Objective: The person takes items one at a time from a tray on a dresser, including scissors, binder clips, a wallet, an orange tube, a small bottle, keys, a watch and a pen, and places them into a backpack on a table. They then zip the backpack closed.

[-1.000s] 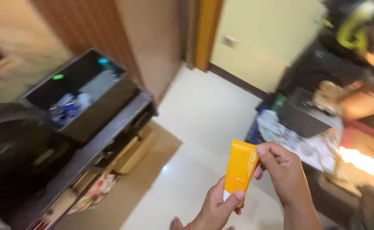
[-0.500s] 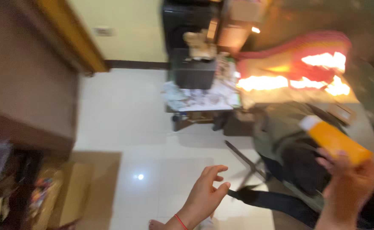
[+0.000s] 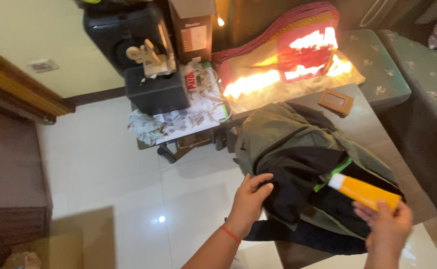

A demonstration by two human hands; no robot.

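Head view, right hand: the right hand (image 3: 387,224) holds an orange tube (image 3: 365,193) by its flat crimped end, fingers closed round it; the tube lies tilted, its white cap up and to the left of the grip.
Tube's place: it hangs over the dark opening of an olive-green backpack (image 3: 288,139), whose green zip edge runs just beyond the cap; whether tube and bag touch cannot be told.
Left hand: the left hand (image 3: 251,199), a red thread at its wrist, rests on the black inner fabric at the backpack's near edge, fingers curled lightly onto the cloth, nothing clasped in it.
Around the grip: the backpack lies on a grey-brown table (image 3: 373,124), well left of the right hand's hold; a small brown wallet (image 3: 336,101) sits on the table far beyond the tube.
Farther off: a low stand with a black box (image 3: 156,92) and papers stands beyond the left hand, on a white tiled floor (image 3: 104,164).
Change from half a second ago: the left hand was then open in the air above the floor and now lies on the bag; the tube has come lower and nearer the opening, and the view has steadied over the backpack.
Change from a second ago: both hands then held the tube upright; now only the right does.
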